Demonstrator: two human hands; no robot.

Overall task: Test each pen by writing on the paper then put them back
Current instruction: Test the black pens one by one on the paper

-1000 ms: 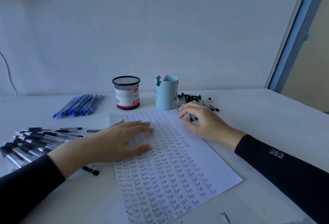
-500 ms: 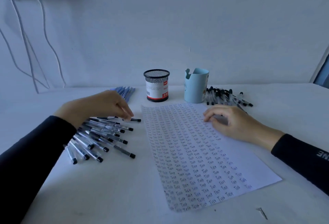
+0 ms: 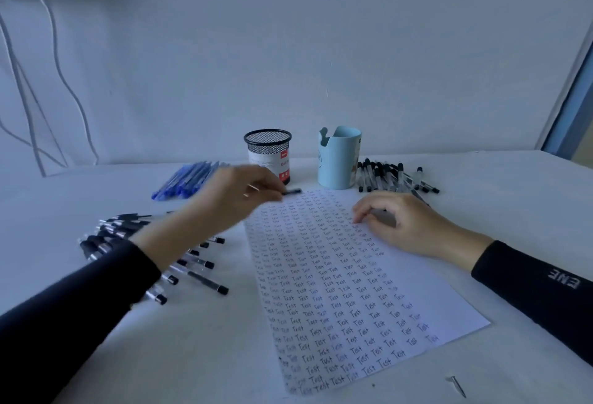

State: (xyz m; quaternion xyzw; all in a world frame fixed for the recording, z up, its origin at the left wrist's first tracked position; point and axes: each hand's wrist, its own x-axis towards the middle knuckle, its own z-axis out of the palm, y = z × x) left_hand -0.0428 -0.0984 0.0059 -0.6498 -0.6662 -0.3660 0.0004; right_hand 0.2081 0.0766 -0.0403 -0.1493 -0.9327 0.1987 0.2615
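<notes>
Pinched between the thumb and curled fingers of the left hand [image 3: 234, 198] is a pen [image 3: 292, 192]. Its black end sticks out to the right, just over the upper left corner of the paper [image 3: 337, 291], in front of the black mesh cup [image 3: 268, 143]. That hand is blurred, so the exact lie of its fingers is hard to read. The right hand [image 3: 404, 227] sits on the upper right part of the sheet with its fingers loosely bent and the tips touching the paper. A dim grey shape lies under the palm, and I cannot tell whether it is a shadow or something held. The sheet lies at a slant in the middle of the white table [image 3: 192, 355], covered in rows of the word "Test". Left of centre, partly under the left forearm, is a fanned pile of black-tipped pens [image 3: 199, 275]. A bundle of blue pens [image 3: 183, 180] lies higher up, left of the mesh cup. A light blue cup [image 3: 340, 159] stands just right of the mesh cup, and more black-capped pens [image 3: 385, 175] lie beside it at the upper right. Both arms are in dark sleeves. A small nail [image 3: 457, 384] rests at the lower right of the frame, and white cables [image 3: 64, 82] hang down the wall at the upper left.
</notes>
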